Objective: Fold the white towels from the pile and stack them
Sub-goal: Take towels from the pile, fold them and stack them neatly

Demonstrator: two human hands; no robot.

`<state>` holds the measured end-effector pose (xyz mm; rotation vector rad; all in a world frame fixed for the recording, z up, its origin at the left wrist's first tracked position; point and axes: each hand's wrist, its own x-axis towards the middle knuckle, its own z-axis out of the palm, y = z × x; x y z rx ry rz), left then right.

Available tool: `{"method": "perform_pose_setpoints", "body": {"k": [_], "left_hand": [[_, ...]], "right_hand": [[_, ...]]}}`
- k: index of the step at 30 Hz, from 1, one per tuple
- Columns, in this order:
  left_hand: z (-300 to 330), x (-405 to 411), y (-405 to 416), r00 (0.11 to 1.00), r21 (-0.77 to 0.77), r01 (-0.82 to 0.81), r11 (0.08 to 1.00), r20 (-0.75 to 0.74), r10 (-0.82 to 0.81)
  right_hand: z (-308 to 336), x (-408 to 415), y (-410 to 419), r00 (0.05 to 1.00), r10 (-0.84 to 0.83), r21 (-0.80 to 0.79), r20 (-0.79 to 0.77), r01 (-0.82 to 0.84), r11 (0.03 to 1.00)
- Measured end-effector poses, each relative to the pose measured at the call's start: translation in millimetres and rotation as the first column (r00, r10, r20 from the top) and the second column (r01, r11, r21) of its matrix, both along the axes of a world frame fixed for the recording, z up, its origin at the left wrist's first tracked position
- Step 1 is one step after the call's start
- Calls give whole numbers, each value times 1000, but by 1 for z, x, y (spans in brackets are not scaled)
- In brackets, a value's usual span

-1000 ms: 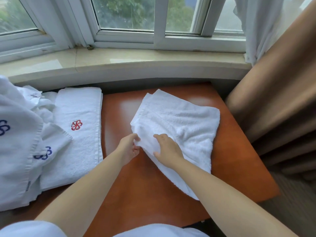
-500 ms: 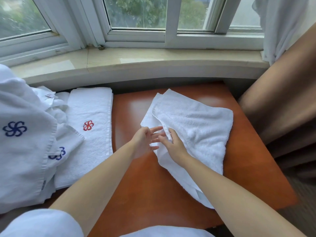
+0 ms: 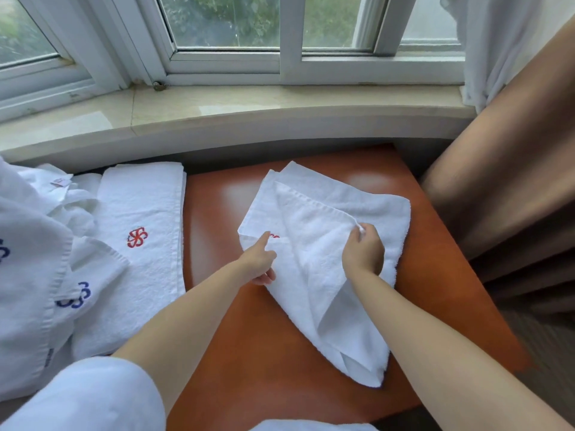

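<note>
1. At 7 o'clock, nearest the camera, a white sleeve (image 3: 84,396) covers the upper part of the left arm.
2. The worktop (image 3: 249,353), glossy and reddish-brown, fills the centre.
3. A white towel (image 3: 314,275) lies slanted across the worktop from 5 o'clock toward 12, partly folded, with a bit of red emblem showing at its left edge.
4. The left hand (image 3: 259,264) rests on the towel's left edge, forefinger stretched out toward the emblem (the other fingers curl under, and what they hold I cannot tell).
5. The right hand (image 3: 362,248) pinches a raised corner of the towel's upper layer at 2 o'clock.
6. At 9 o'clock a folded towel with a red emblem (image 3: 140,244) lies flat, partly overlapped by the pile (image 3: 31,275) of blue-marked white towels.
7. Farthest, at 12 o'clock, a stone windowsill (image 3: 249,110) runs under the window; a brown curtain (image 3: 504,181) hangs at 3 o'clock.
</note>
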<state>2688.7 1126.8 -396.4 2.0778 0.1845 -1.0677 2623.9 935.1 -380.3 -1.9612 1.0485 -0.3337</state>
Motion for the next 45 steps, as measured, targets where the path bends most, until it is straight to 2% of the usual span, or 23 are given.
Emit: {"method": "perform_pose_setpoints", "body": {"k": [4, 8, 11, 16, 19, 21, 23, 25, 28, 30, 32, 35, 37, 39, 42, 44, 45], "left_hand": [[1, 9, -14, 990, 84, 109, 990, -96, -101], [1, 11, -17, 991, 128, 135, 983, -28, -132], [0, 7, -18, 993, 147, 112, 983, -51, -106], [-6, -3, -8, 980, 91, -164, 982, -100, 173], [-6, -9, 7, 900, -15, -415, 909, -151, 409], [-10, -14, 20, 856, -40, -507, 861, -143, 497], [-15, -19, 35, 884, 38, -466, 884, -24, 467], [-17, -23, 52, 944, 136, -325, 936, 102, 313], [-13, -35, 79, 974, 222, -196, 955, 157, 163], [-13, -43, 94, 963, 197, -238, 951, 177, 204], [-14, -55, 103, 940, 99, -317, 943, 160, 300], [-10, -73, 112, 897, -92, -408, 908, 145, 418], [-8, -81, 117, 873, -201, -448, 871, 113, 474], [-6, -84, 122, 854, -237, -487, 841, 76, 515], [-8, -87, 128, 818, -231, -571, 788, -81, 569], [-8, -88, 131, 810, -223, -586, 779, -160, 564], [-9, -88, 132, 815, -214, -580, 786, -170, 554]], "right_hand": [[6, 2, -1, 997, -16, 19, 73, 14, 1000], [10, 4, 5, 992, 60, 4, 106, -61, 998], [10, 2, 12, 989, 113, 5, 96, -114, 994], [16, 0, 18, 991, 97, -112, 93, -87, 990], [28, 2, 12, 989, 55, -161, 134, -33, 986], [35, 2, 9, 987, 61, -191, 146, -33, 981], [40, -1, 13, 984, 94, -222, 152, -58, 973], [43, -6, 22, 977, 148, -248, 154, -106, 963], [47, -13, 41, 952, 266, -288, 154, -214, 933], [51, -16, 59, 922, 360, -312, 140, -304, 900], [54, -20, 83, 870, 469, -336, 154, -400, 853], [53, -31, 126, 724, 662, -431, 192, -544, 720], [46, -39, 150, 645, 754, -445, 125, -643, 624], [30, -47, 162, 547, 834, -318, -66, -804, 502], [3, -63, 157, 297, 881, 38, -368, -942, 333], [-12, -75, 149, 187, 857, 84, -480, -963, 256], [-17, -81, 146, 178, 843, 53, -507, -970, 237]]}}
